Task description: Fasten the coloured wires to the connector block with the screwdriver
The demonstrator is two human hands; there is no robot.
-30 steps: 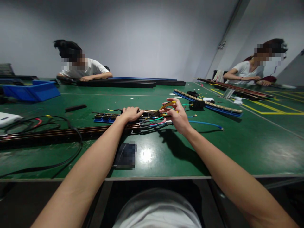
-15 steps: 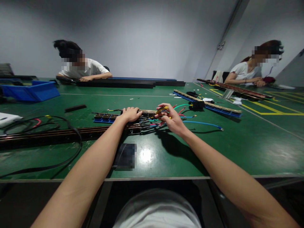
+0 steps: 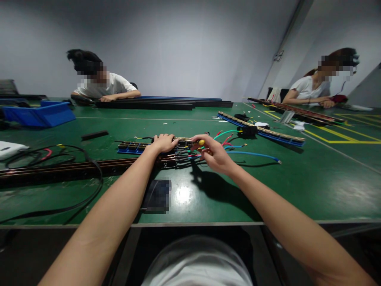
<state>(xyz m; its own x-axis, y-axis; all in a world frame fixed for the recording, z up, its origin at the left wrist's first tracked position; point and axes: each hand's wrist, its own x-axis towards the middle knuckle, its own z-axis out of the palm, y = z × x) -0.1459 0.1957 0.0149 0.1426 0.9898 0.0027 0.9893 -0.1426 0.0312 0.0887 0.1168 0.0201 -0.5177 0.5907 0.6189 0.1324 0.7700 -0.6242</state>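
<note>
My left hand (image 3: 164,143) presses down, fingers curled, on a short strip with a blue base and brown slots (image 3: 131,147) that lies on the green table (image 3: 297,178). My right hand (image 3: 212,153) is closed on a yellow-handled tool (image 3: 201,142) whose tip points left at the strip's right end. A bundle of coloured wires (image 3: 235,149), blue, green and red, fans out to the right from that end. A long dark rail (image 3: 74,169) runs left just in front of the strip.
Black cable loops (image 3: 44,157) lie at the left near a blue bin (image 3: 41,113). Another blue-based strip (image 3: 268,133) lies at the right. Long black rails (image 3: 149,105) sit at the far side, where one person works; another person sits at the right.
My right hand has lowered and shifted left with the yellow-handled tool, bringing it close to the strip's end. My left hand has stayed on the strip.
</note>
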